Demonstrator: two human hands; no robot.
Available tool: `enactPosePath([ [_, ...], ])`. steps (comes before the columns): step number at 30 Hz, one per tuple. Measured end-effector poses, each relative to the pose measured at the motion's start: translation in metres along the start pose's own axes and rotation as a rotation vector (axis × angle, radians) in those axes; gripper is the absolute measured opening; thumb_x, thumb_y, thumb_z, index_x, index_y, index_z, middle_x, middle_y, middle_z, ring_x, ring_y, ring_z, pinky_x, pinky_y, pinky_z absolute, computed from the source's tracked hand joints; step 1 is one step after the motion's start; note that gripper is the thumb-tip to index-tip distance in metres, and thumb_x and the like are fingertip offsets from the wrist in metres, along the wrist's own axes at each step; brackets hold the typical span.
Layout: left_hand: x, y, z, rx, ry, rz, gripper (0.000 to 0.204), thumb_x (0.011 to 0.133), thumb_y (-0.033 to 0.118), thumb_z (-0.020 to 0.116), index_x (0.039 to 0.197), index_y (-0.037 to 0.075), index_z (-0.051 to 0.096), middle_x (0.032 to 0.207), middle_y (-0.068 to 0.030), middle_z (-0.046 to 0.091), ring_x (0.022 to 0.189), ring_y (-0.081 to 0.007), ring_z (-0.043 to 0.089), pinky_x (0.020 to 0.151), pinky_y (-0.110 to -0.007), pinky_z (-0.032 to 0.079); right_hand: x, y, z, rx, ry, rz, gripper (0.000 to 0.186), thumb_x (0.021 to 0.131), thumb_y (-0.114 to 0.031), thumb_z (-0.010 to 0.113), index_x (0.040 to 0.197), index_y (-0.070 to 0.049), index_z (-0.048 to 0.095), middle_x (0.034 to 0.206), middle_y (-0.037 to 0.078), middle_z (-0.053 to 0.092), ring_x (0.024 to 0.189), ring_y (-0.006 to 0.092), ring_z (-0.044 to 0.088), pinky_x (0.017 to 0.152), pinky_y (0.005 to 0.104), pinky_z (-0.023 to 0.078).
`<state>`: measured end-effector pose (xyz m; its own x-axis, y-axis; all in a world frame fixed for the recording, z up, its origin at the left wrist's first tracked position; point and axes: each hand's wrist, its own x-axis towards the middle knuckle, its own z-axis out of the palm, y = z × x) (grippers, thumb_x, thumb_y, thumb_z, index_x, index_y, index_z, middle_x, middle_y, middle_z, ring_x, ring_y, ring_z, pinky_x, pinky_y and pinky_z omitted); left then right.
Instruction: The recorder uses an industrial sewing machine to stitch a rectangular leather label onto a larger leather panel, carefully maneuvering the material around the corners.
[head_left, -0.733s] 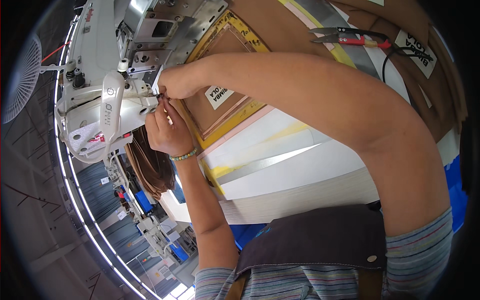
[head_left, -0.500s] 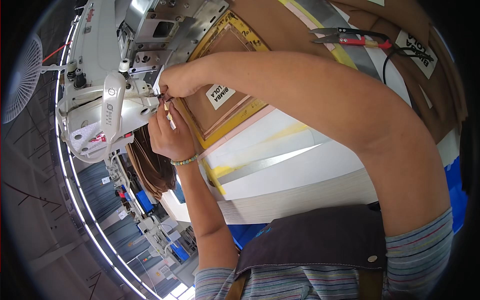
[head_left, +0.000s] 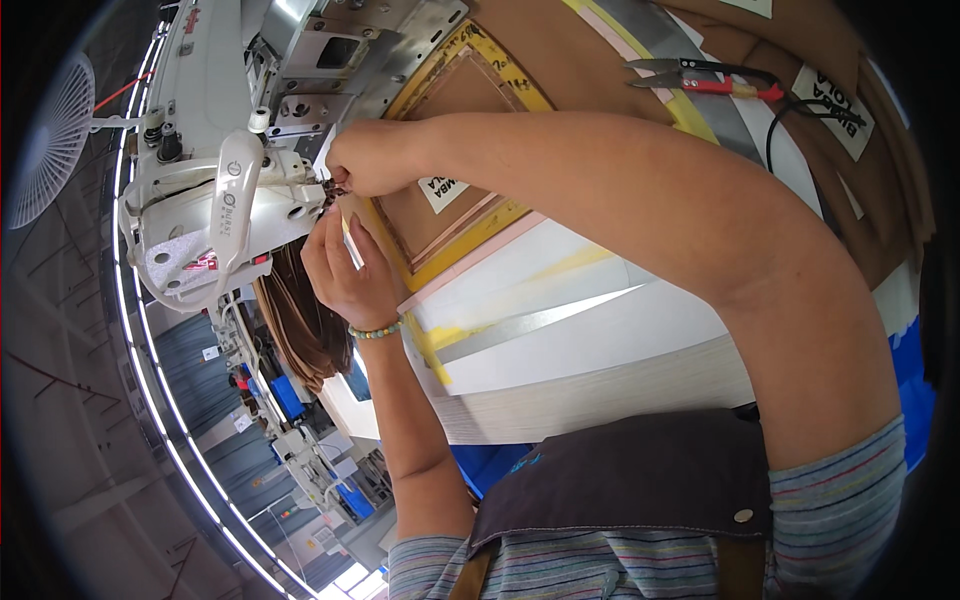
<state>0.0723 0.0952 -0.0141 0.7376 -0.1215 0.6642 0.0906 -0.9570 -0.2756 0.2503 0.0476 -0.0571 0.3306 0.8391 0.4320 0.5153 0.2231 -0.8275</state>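
At the needle end of a white sewing machine, both my hands work close together. My right hand reaches across from the right, its fingers pinched by the needle area; whatever they hold is too small and hidden to make out. Just below it, my left hand, with a beaded bracelet at the wrist, has its thumb spread away from the fingers. Its fingertips point up toward the needle area, and no held thing shows in it. Beside both hands lies a yellow-edged template frame around brown material, partly covered by my right arm.
Red-handled thread snips lie at the upper right, near a dark cable and brown pieces with white labels. A white lamp juts out from the machine. Brown strips hang below the machine head. A white fan stands at far left.
My left hand has dropped slightly from the needle area, and its thumb has parted from the fingers. My right hand stays at the needle. The view has shifted a little.
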Motion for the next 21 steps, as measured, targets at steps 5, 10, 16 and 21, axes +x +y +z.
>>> enactPosePath([
  [5, -0.004, -0.001, -0.002, -0.026, 0.006, 0.004, 0.033, 0.084, -0.006, 0.074, 0.116, 0.001, 0.071, 0.103, -0.0143, 0.069, 0.091, -0.0296, 0.068, 0.078, -0.038, 0.056, -0.014, -0.015, -0.004, -0.073, 0.021, -0.066, 0.016, 0.078, -0.006, 0.068, 0.092, 0.000, 0.073, 0.090, 0.020, 0.072, 0.089, 0.0385, 0.069, 0.079, 0.0454, 0.054],
  [10, -0.004, 0.002, -0.003, -0.035, -0.001, -0.007, 0.032, 0.085, -0.007, 0.073, 0.116, 0.001, 0.071, 0.104, -0.0140, 0.069, 0.092, -0.0293, 0.068, 0.078, -0.038, 0.055, -0.013, -0.020, -0.011, -0.181, 0.064, -0.040, 0.016, 0.077, -0.008, 0.071, 0.091, 0.000, 0.074, 0.089, 0.021, 0.072, 0.085, 0.0403, 0.070, 0.077, 0.0474, 0.055],
  [16, -0.004, 0.001, -0.006, -0.067, -0.008, -0.007, 0.030, 0.086, -0.009, 0.071, 0.115, 0.001, 0.071, 0.102, -0.0136, 0.070, 0.090, -0.0297, 0.068, 0.078, -0.038, 0.055, -0.020, -0.039, -0.036, -0.405, -0.011, -0.081, 0.012, 0.076, -0.005, 0.068, 0.084, -0.001, 0.075, 0.084, 0.021, 0.072, 0.082, 0.0396, 0.071, 0.073, 0.0472, 0.057],
  [21, 0.007, 0.007, -0.004, -0.143, -0.077, 0.039, 0.031, 0.086, -0.012, 0.067, 0.114, 0.001, 0.070, 0.104, -0.0124, 0.070, 0.091, -0.0296, 0.068, 0.078, -0.038, 0.055, -0.008, -0.043, -0.058, -0.530, -0.250, 0.044, 0.014, 0.073, -0.005, 0.066, 0.082, 0.000, 0.075, 0.079, 0.020, 0.072, 0.076, 0.0372, 0.071, 0.069, 0.0453, 0.058],
])
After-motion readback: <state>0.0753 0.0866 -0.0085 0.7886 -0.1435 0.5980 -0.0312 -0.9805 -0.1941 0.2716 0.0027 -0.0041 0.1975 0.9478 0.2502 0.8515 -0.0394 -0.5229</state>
